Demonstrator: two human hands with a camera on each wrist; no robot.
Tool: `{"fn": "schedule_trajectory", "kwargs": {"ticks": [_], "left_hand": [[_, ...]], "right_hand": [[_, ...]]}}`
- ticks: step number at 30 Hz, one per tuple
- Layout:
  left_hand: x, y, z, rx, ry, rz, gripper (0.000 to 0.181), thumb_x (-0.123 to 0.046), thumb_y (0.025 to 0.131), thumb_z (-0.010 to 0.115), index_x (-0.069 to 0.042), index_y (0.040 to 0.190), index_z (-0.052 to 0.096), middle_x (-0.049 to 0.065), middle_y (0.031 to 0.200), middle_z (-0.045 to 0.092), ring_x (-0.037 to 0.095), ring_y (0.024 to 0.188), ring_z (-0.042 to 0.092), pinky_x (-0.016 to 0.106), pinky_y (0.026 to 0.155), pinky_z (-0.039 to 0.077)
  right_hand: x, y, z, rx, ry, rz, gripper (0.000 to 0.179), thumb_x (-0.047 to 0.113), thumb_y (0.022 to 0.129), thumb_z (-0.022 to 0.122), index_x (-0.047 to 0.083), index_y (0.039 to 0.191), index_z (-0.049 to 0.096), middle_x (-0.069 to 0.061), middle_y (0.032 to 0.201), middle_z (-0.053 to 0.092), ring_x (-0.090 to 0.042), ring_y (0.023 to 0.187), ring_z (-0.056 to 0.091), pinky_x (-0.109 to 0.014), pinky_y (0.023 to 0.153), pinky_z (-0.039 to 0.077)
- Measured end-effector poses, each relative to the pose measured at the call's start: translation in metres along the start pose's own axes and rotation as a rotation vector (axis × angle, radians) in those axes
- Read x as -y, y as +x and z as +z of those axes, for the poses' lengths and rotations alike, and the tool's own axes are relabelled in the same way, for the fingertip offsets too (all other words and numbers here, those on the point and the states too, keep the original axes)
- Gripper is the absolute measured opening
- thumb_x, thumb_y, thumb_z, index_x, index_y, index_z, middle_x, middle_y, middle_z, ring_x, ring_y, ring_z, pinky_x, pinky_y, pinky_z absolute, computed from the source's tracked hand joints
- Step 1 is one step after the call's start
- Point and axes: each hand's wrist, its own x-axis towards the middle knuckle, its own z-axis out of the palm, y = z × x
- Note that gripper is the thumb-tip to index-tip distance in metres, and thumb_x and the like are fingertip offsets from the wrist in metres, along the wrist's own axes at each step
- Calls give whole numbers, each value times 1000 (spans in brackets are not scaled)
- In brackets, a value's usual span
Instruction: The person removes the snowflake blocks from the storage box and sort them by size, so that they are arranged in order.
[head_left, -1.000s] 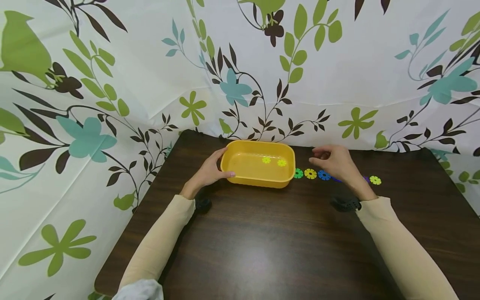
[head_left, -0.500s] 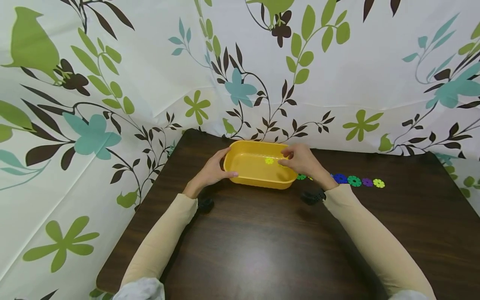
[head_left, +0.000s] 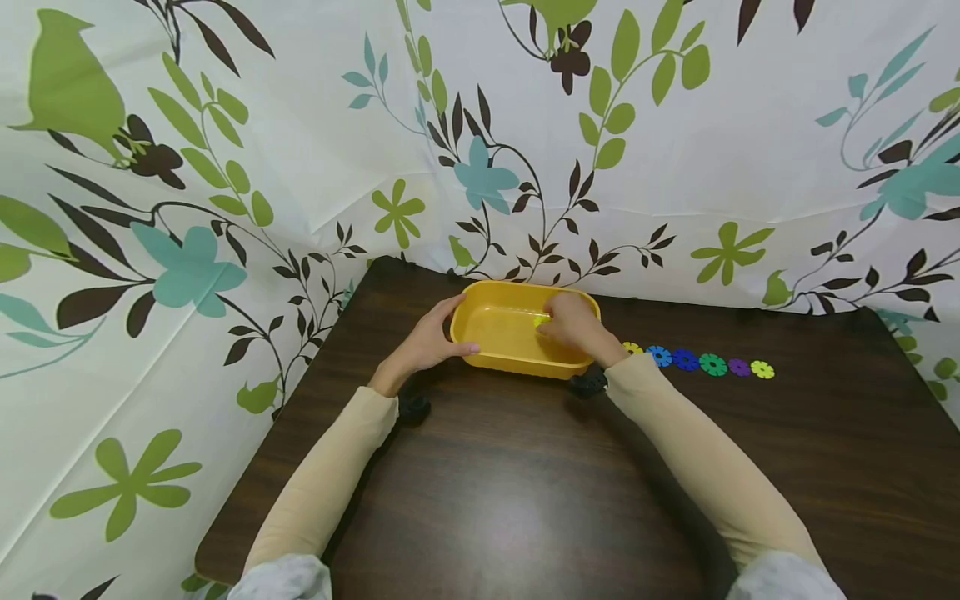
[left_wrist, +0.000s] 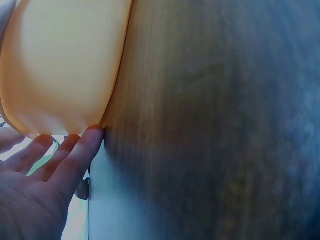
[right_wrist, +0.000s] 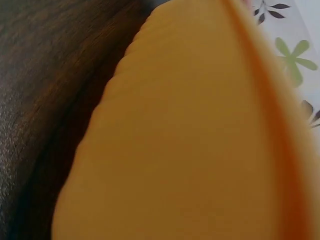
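Note:
A yellow plastic bin (head_left: 495, 362) stands near the back edge of the table. My left hand (head_left: 431, 337) holds its left end, thumb over the front rim. In the left wrist view, the fingertips (left_wrist: 92, 132) press against the bin's end wall. My right hand (head_left: 576, 321) reaches down inside the bin with bent fingers. Right at those fingertips lies a small yellow flower-shaped disc (head_left: 540, 320), partly covered; I cannot tell if it is pinched. The bin's outer wall (right_wrist: 170, 130) fills most of the right wrist view, and the right fingers are hidden there.
Right of the bin, flower-shaped discs lie in a row: yellow (head_left: 632, 347), light blue (head_left: 659, 356), dark blue (head_left: 685, 360), green (head_left: 713, 364), purple (head_left: 739, 367) and yellow-green (head_left: 762, 369). A patterned cloth (head_left: 660, 183) hangs behind the dark wooden table (head_left: 480, 467).
My right hand has moved left from above the row of discs, over the bin's right side and down into it. The left hand keeps its hold on the bin.

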Motion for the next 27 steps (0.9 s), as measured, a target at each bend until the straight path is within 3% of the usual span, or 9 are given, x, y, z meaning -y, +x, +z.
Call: {"fn": "schedule_trajectory", "kwargs": {"ticks": [6,15,22,27], "left_hand": [[0,0,0,1,4,-2,111,-38,87,93,-13,174,29,16,179,33,39,162,37,62,134,32],[-1,0,1,2,3,-14,110,-38,87,92,-13,174,29,16,179,33,39,162,38,62,134,33],[-2,-1,1,-1,2,-32,110,-38,87,92,-14,174,29,15,179,33,39,161,38,62,134,33],[-3,-1,1,-3,7,-34,110,-38,88,92,-14,174,29,15,178,33,39,160,40,61,134,34]], "right_hand": [[-2,5,10,6,-40,66,36,16,98,74,10,72,49,0,67,34,-17,62,37,-29,61,32],[0,6,13,-4,-85,13,37,19,100,75,9,71,55,0,65,39,-19,67,43,-30,66,36],[2,10,13,12,-73,30,45,15,99,74,12,63,48,3,59,33,-14,56,35,-25,56,31],[4,14,13,36,-47,82,42,10,93,72,12,61,44,3,56,32,-13,52,33,-25,51,28]]}}
